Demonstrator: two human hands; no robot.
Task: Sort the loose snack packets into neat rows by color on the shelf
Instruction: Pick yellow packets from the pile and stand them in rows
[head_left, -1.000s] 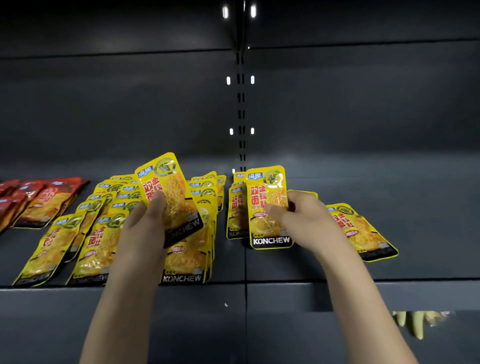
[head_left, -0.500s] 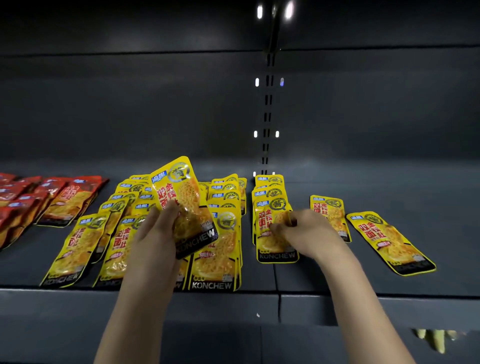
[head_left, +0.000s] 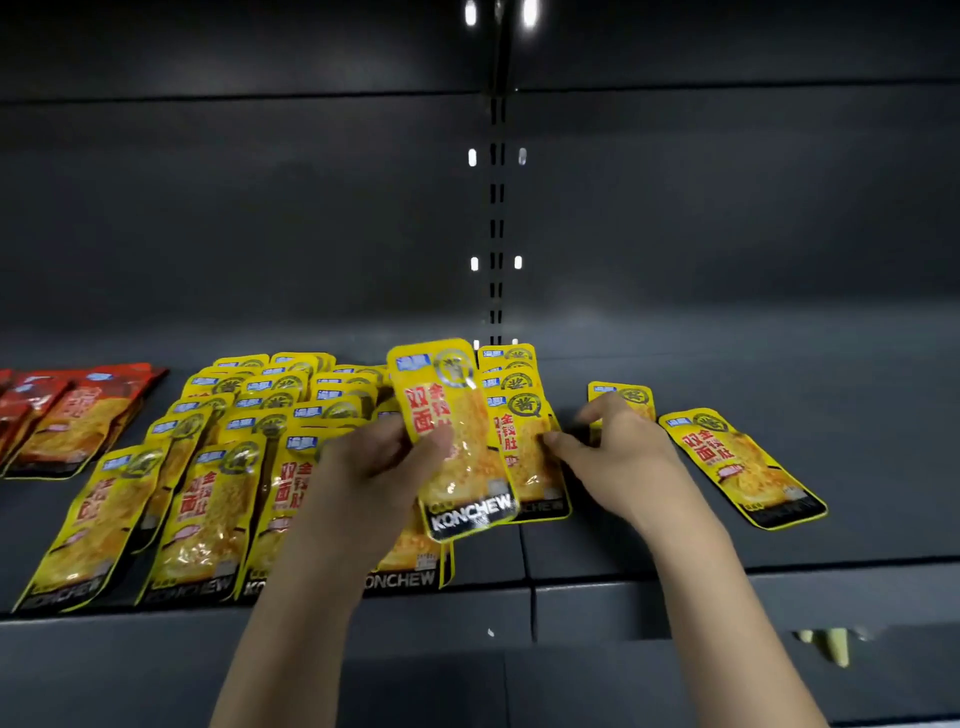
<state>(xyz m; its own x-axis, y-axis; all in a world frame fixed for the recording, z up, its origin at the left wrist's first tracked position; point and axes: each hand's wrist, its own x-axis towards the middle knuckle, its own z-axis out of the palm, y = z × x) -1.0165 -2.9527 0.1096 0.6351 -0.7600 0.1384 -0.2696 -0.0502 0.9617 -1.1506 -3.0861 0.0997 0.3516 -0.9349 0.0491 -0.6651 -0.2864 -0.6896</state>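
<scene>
My left hand (head_left: 371, 470) grips a yellow snack packet (head_left: 457, 441) by its left edge, lifted and tilted above the rows of yellow packets (head_left: 208, 499) on the dark shelf (head_left: 649, 597). My right hand (head_left: 621, 460) lies flat and spread just right of the rightmost yellow row (head_left: 524, 415); its thumb touches that row's front packet. Its fingertips reach a loose yellow packet (head_left: 621, 396) behind it. Another loose yellow packet (head_left: 743, 467) lies angled to the right. Red packets (head_left: 78, 415) are stacked at the far left.
The shelf's back wall carries a slotted upright (head_left: 496, 208) in the middle. Bare shelf floor stretches to the right of the loose packets. Pale yellowish items (head_left: 831, 644) show on a lower level at bottom right.
My right hand set its yellow packet onto the rightmost row and let go, then spread toward the loose packet behind. My left hand carried its packet rightward, over that row.
</scene>
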